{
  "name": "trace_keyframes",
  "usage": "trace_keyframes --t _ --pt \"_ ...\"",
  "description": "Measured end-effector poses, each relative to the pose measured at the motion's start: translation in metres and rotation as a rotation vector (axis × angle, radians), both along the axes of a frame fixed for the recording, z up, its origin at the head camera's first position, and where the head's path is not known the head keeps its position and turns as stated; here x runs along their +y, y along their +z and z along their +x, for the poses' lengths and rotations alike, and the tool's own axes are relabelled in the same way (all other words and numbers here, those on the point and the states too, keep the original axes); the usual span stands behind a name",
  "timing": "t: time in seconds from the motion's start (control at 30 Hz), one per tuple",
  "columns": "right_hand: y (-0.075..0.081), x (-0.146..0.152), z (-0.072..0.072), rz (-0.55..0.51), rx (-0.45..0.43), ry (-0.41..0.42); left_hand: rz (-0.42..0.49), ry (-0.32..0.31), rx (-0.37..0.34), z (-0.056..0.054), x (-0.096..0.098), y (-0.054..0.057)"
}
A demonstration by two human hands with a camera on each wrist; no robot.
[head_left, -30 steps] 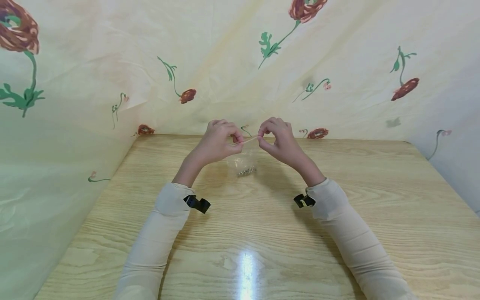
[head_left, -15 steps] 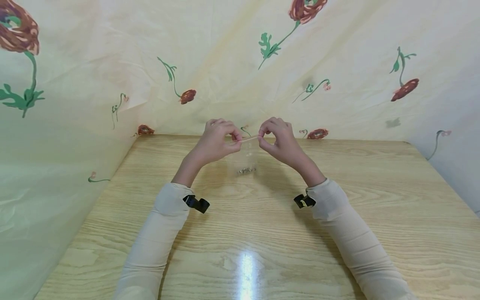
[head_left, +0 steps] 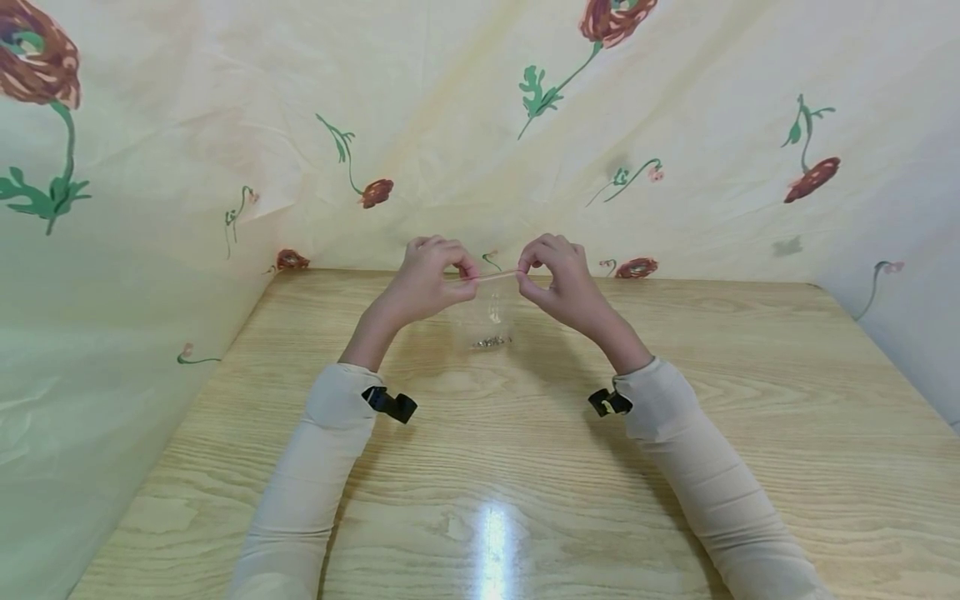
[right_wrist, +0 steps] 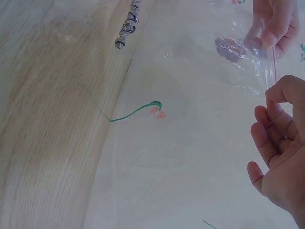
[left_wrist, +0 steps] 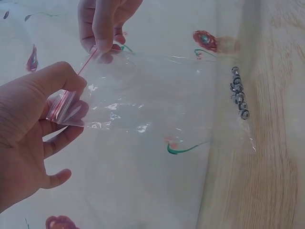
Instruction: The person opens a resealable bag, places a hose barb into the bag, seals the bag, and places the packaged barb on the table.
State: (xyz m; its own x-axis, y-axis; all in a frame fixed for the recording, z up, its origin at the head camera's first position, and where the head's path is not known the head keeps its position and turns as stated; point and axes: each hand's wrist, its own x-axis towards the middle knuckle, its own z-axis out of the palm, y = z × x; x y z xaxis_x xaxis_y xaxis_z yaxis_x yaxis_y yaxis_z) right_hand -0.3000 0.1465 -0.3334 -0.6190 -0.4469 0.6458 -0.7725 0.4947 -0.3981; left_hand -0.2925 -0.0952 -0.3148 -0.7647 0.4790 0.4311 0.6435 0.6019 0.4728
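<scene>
A clear zip-lock bag with a red line along its top hangs between the two hands. Several small shiny metal pieces lie in a row along its bottom; their exact kind is too small to tell. My left hand pinches the zip strip between thumb and forefinger, toward the left end. At the opposite corner, my right hand pinches the strip's end, seen closer in the right wrist view as the right hand. The bag's top edge is stretched between the fingertips.
The wooden table spreads beneath both forearms. Behind it hangs a pale cloth printed with red flowers, which also covers the left side. Black straps sit at the wrists.
The left hand has slid slightly leftward along the bag's top, so more of the strip shows between the hands. The right hand stays nearly where it was.
</scene>
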Motion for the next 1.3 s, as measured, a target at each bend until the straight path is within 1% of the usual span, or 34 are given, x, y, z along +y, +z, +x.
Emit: trace_keyframes --t 0.23,0.47,0.7,0.83,1.03,1.3 --pt "0.0003 0.0005 0.0008 0.002 0.001 -0.005 -0.002 0.000 -0.017 -0.0019 -0.0024 -0.0006" --pt "0.0010 0.0010 0.0012 -0.001 -0.008 -0.006 0.010 -0.003 -0.039 -0.0012 -0.0047 0.0008" --pt "0.0012 0.0017 0.0011 0.005 -0.023 -0.009 0.013 -0.011 -0.030 -0.0022 -0.0066 -0.0001" --pt "0.0012 0.0024 0.0006 0.004 -0.025 -0.006 0.012 -0.013 -0.040 -0.0016 -0.0073 0.0005" --pt "0.0003 0.0045 -0.0017 0.006 -0.027 -0.002 0.007 -0.012 -0.059 -0.0009 -0.0078 0.0009" --pt "-0.0007 0.0091 -0.0053 0.014 -0.049 -0.018 0.004 -0.019 -0.059 -0.0042 -0.0086 -0.0022"
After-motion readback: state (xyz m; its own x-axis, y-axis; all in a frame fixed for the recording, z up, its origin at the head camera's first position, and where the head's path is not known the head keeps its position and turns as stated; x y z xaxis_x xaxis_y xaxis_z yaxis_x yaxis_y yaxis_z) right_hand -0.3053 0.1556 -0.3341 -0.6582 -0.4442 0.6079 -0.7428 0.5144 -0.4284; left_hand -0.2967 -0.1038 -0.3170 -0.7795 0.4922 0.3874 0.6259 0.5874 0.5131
